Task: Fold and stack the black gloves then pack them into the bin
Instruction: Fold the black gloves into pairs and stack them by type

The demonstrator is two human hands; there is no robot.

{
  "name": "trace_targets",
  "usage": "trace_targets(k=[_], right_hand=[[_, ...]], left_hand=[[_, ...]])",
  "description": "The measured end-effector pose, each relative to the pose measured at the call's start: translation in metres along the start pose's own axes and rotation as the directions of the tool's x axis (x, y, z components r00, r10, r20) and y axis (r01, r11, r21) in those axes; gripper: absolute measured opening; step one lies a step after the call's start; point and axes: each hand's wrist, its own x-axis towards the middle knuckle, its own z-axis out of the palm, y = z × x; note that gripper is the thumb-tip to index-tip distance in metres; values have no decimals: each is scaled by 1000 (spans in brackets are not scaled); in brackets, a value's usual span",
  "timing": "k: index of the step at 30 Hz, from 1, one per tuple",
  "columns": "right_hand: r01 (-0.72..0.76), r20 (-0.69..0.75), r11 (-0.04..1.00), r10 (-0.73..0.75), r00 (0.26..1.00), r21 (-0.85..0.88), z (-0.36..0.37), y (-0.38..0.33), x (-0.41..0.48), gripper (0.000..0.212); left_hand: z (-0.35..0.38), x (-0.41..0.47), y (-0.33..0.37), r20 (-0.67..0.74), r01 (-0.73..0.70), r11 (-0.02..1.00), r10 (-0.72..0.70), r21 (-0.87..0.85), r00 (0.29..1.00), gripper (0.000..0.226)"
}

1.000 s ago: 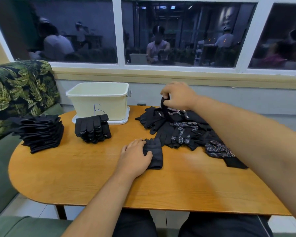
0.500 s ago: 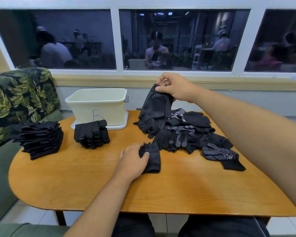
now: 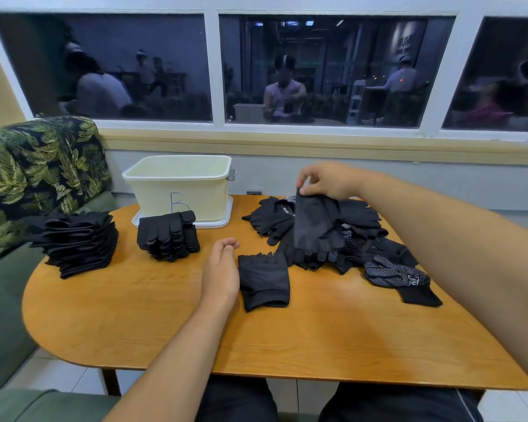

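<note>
We pinch one black glove with our right hand. Our left hand, fingers loosely curled and empty, rests beside one folded glove.

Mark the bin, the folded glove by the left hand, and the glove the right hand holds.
bin (image 3: 208,199), head view, bare front wall.
folded glove (image 3: 264,280), head view, middle of its top face.
held glove (image 3: 313,226), head view, middle of the hanging cloth.

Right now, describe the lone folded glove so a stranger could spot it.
Start at the wooden table and its cream bin marked B at the back. Nearer the viewer, just right of the left hand, lies the folded glove. It is one flat piece, unlike the stacks at left, the loose heap at right and the hanging glove the right hand pinches.
</note>
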Motion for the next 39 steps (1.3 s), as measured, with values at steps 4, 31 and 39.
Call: trace_targets(k=[4, 31, 39], right_hand=[[-47, 63, 880, 87, 994, -472, 20, 28, -3, 38], [-13, -120, 866, 84, 989, 499, 51, -52, 23, 20], [-155, 388, 794, -109, 915, 588, 56, -65, -10, 30]], left_hand=[[0, 3, -1, -10, -17, 999, 17, 41, 1000, 33], [-4, -8, 2, -46, -314, 949, 314, 9, 948, 29], [-8, -15, 12, 37, -302, 942, 310, -148, 950, 94]])
